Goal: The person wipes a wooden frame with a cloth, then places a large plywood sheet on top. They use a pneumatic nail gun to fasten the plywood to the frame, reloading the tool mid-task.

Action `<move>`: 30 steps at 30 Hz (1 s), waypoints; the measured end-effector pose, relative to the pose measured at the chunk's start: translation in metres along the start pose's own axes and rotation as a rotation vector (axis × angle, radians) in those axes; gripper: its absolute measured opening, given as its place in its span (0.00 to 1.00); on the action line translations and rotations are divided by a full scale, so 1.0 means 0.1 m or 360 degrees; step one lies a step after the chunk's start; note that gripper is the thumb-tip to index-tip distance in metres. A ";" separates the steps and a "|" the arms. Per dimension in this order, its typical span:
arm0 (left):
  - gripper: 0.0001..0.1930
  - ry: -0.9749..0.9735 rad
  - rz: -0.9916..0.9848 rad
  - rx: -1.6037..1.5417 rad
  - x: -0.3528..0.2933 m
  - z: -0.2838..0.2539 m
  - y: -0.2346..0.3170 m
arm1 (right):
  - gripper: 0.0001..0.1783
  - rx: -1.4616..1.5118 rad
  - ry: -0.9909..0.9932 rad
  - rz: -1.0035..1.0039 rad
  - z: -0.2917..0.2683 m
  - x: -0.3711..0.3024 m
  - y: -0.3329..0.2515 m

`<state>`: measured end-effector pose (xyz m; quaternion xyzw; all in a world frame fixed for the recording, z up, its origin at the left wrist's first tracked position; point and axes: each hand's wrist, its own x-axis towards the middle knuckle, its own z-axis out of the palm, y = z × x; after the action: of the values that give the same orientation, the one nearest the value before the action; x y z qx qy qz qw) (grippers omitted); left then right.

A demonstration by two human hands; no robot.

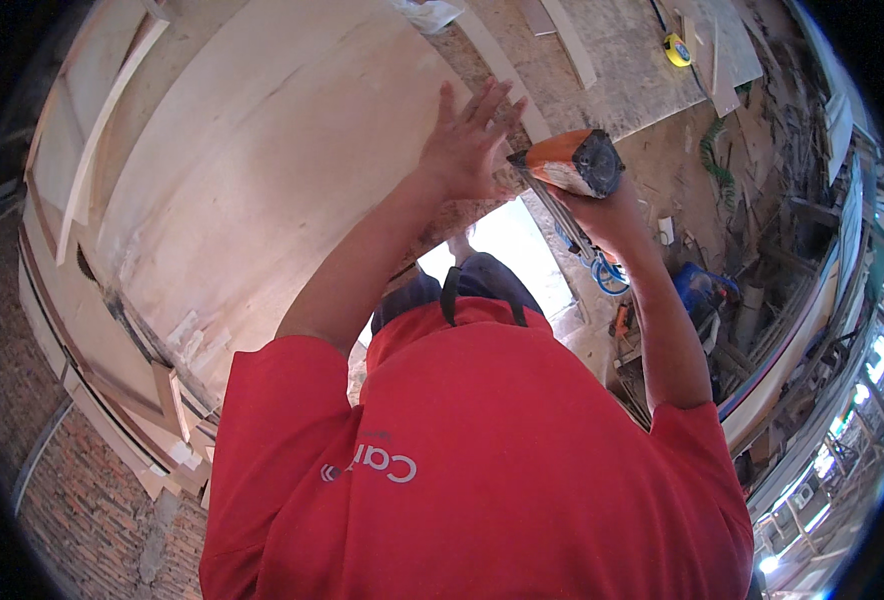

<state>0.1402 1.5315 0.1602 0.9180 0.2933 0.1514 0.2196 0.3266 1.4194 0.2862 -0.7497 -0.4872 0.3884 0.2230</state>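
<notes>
My left hand (467, 150) is stretched out with its fingers spread, over the edge of a large pale plywood sheet (282, 130) and beside a narrow wooden strip (487, 50). Nothing is in it. In my right hand (617, 220) is an orange and black nail gun (574, 160), its head turned toward the left hand. My fingers wrap round its grip, partly hidden by the tool's body. A blue air hose (607, 278) hangs in loops just below the tool.
A yellow tape measure (677, 50) lies on the board at the far right, near short wooden pieces (724, 80). A green coiled hose (714, 155) runs over the floor. Scrap wood and a blue tool (702, 290) crowd the right side. Curved wooden strips (102, 130) stand at the left.
</notes>
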 end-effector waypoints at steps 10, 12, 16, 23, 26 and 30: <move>0.73 0.0023 0.0013 -0.0020 0.00 -0.03 0.00 | 0.26 0.0210 -0.0081 0.0156 0.02 0.00 0.06; 0.73 0.0048 0.0015 -0.0012 0.01 -0.02 0.00 | 0.27 0.0107 -0.0053 0.0115 0.05 0.04 0.09; 0.68 0.0135 0.0068 -0.0194 -0.08 -0.08 0.00 | 0.29 -0.0242 -0.0072 -0.0036 0.05 0.08 0.13; 0.43 0.0107 -0.0111 0.0111 -1.56 -0.49 0.10 | 0.28 -0.0367 0.0137 -0.0053 0.18 -0.06 0.15; 0.35 0.0121 -0.0121 0.0192 -1.98 -0.51 0.03 | 0.28 -0.0109 0.0285 0.0092 0.31 -0.19 0.15; 0.26 0.0154 -0.0065 0.0251 -2.19 -0.49 -0.10 | 0.28 0.0036 0.0427 0.0179 0.49 -0.32 0.17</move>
<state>-0.0558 1.4211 0.1644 0.9179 0.3333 0.1675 0.1351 0.2895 1.3814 0.2566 -0.8184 -0.4058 0.3020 0.2726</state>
